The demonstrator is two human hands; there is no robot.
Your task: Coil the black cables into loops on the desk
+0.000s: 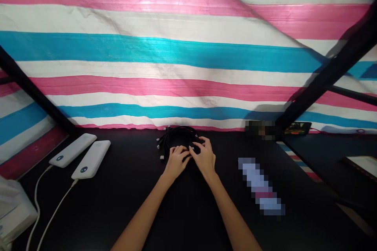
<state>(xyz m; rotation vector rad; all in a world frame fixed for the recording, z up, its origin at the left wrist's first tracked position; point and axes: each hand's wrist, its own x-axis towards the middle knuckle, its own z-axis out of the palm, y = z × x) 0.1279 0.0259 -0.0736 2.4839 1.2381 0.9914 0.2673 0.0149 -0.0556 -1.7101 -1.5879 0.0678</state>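
A coiled bundle of black cables with white connector tips lies on the black table near the striped tarp. My left hand rests on the near edge of the coil, fingers curled onto the cables. Just right of it, my right hand also presses its bent fingers onto the bundle. The two hands almost touch at the fingertips. Part of the coil is hidden under them.
Two white power banks lie at the left with white cords running toward the front edge. A pink, white and turquoise striped tarp hangs behind. Black frame bars cross at both sides. A blurred object lies at the right.
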